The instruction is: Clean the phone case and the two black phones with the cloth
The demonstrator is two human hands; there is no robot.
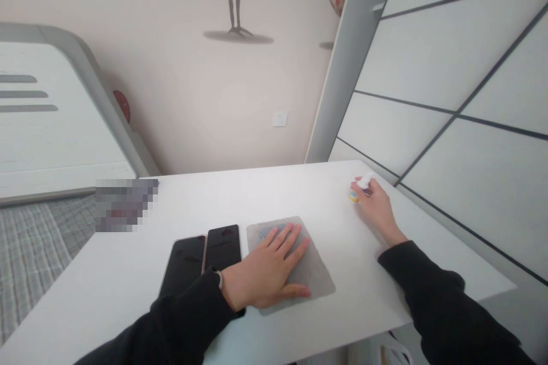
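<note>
My left hand [269, 274] lies flat with fingers spread on a thin grey pad [314, 271] that has rounded corners and small blue print near its far edge. At the right, my right hand [379, 211] is closed around a small bottle with a white top [365, 181]. A bit of yellow and blue shows low on the bottle; the rest is covered by the fingers. Two dark phones, one larger [184, 259] and one narrower [224, 244], lie side by side left of the pad, partly under my left forearm.
The white table [205, 199] reaches back to the wall. A blurred-out item [124, 205] sits at its far left corner, near a bed with a white headboard [51, 131]. White cabinet doors [428, 63] stand along the right. A wall socket [279, 119] is behind.
</note>
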